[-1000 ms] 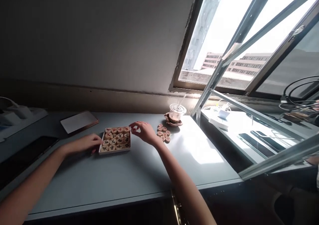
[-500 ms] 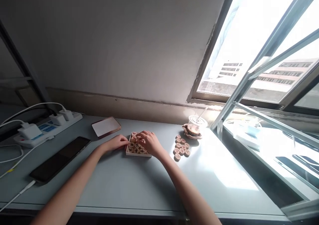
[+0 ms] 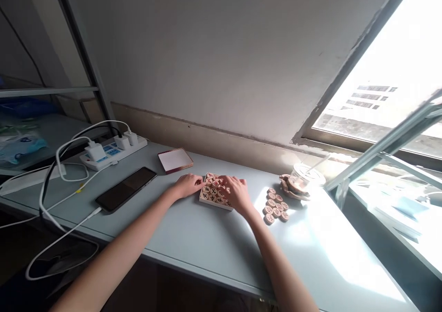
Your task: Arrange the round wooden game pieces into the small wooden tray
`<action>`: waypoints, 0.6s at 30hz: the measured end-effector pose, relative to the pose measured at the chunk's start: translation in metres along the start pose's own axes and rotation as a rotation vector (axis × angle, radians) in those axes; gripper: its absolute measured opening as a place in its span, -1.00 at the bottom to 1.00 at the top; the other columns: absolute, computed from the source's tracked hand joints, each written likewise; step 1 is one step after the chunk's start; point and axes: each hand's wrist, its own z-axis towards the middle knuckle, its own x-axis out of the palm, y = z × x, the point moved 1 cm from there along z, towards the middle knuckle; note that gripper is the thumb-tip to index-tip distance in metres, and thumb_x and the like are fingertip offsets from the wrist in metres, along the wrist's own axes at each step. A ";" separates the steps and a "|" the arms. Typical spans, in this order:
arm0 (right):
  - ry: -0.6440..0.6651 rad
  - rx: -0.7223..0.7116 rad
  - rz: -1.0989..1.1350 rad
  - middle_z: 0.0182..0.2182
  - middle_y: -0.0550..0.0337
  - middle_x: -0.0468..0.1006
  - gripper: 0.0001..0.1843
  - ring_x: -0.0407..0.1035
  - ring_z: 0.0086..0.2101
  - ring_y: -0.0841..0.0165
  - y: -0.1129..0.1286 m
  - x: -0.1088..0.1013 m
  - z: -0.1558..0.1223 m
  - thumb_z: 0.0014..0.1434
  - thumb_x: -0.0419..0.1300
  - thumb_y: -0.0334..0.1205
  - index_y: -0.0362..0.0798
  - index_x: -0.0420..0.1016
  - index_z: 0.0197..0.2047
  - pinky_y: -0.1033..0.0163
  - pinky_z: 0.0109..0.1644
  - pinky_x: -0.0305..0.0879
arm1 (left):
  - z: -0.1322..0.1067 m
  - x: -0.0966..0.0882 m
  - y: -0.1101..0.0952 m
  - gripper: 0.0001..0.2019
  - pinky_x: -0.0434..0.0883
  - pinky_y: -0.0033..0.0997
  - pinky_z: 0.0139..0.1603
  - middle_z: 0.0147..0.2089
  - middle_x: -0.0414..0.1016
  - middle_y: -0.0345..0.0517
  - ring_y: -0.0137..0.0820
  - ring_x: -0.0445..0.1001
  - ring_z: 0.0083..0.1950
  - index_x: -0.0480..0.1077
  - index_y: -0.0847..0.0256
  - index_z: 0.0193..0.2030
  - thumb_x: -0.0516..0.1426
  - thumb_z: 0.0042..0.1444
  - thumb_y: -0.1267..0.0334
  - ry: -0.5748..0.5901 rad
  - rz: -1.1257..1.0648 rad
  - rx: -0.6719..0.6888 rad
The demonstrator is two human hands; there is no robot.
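An open shallow box [image 3: 216, 205] sits on the desk, filled with round wooden xiangqi pieces [image 3: 213, 191] that bear red and dark characters. At the box's left wall, my left hand [image 3: 187, 185] rests low with its fingers bent against the edge. My right hand [image 3: 237, 193] lies over the right part of the box, fingers curled down onto the pieces; its palm hides several of them. To the right, loose xiangqi pieces [image 3: 276, 208] lie in a cluster on the desk. Behind the box to the left is the box lid [image 3: 175, 160], its pale inside facing up.
A phone [image 3: 126, 190] on a charging cable lies left of my left arm. A power strip [image 3: 113, 153] with white plugs and trailing cables stands behind it. A lidded plastic cup [image 3: 307, 174] with a straw stands by a brown carved dish [image 3: 293, 190]. Metal bars rise at the right.
The view has swung left, so the desk's things appear further right and more of the left side shows. Both hands stay at the box, the right one still over the pieces.
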 end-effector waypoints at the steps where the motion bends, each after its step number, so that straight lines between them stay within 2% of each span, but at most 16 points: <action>1: 0.000 0.020 -0.028 -0.22 0.14 0.53 -0.75 0.33 -0.17 0.31 -0.008 -0.007 -0.002 0.27 0.02 -0.20 0.04 0.35 0.00 0.20 -0.08 0.02 | -0.001 0.000 -0.001 -0.60 0.06 -0.43 -0.46 -0.47 0.44 -0.09 -0.34 0.34 -0.45 0.35 0.21 -0.47 -0.05 0.14 -0.05 0.003 0.010 -0.001; 3: -0.028 0.138 -0.117 -0.19 0.14 0.52 -0.73 0.32 -0.12 0.30 -0.031 -0.021 -0.008 0.26 0.01 -0.23 0.05 0.36 0.01 0.18 -0.06 0.01 | -0.002 0.000 -0.002 -0.62 0.05 -0.42 -0.47 -0.49 0.44 -0.07 -0.34 0.35 -0.46 0.36 0.21 -0.48 -0.04 0.14 -0.02 0.013 0.030 -0.001; 5: -0.049 0.336 -0.296 -0.13 0.06 0.49 -0.71 0.29 -0.09 0.23 -0.061 -0.035 -0.018 0.23 0.03 -0.25 0.00 0.37 0.01 0.14 -0.06 0.01 | -0.002 0.000 -0.002 -0.63 0.04 -0.42 -0.47 -0.50 0.43 -0.07 -0.34 0.34 -0.47 0.35 0.21 -0.49 -0.04 0.14 0.01 0.020 0.038 0.006; 7: 0.001 0.544 -0.432 -0.08 -0.05 0.44 -0.69 0.25 -0.05 0.13 -0.087 -0.045 -0.030 0.19 0.07 -0.23 -0.07 0.40 -0.01 0.09 -0.08 0.02 | -0.002 0.000 -0.003 -0.64 0.05 -0.43 -0.46 -0.50 0.43 -0.08 -0.35 0.32 -0.47 0.34 0.21 -0.50 -0.06 0.14 0.04 0.022 0.033 0.016; 9: 0.071 0.666 -0.449 -0.03 -0.11 0.40 -0.71 0.23 -0.03 0.09 -0.104 -0.051 -0.040 0.17 0.07 -0.20 -0.08 0.45 -0.07 0.08 -0.11 0.03 | -0.002 0.001 -0.004 -0.65 0.05 -0.44 -0.45 -0.49 0.42 -0.10 -0.36 0.30 -0.47 0.32 0.20 -0.50 -0.08 0.15 0.06 0.023 0.017 0.022; 12: 0.086 0.679 -0.353 -0.09 -0.07 0.44 -0.75 0.27 -0.06 0.14 -0.112 -0.053 -0.046 0.17 0.03 -0.24 -0.06 0.51 -0.20 0.09 -0.12 0.04 | 0.000 0.003 -0.002 -0.65 0.05 -0.45 -0.44 -0.52 0.37 -0.13 -0.38 0.26 -0.48 0.29 0.19 -0.51 -0.10 0.15 0.06 0.031 0.009 0.020; 18: 0.049 0.634 -0.270 -0.22 0.01 0.51 -0.79 0.33 -0.12 0.23 -0.108 -0.049 -0.041 0.17 0.06 -0.29 -0.07 0.53 -0.27 0.15 -0.10 0.02 | 0.004 0.007 0.002 -0.68 0.04 -0.47 -0.44 -0.54 0.31 -0.18 -0.40 0.23 -0.49 0.27 0.18 -0.49 -0.10 0.14 0.05 0.057 0.023 0.019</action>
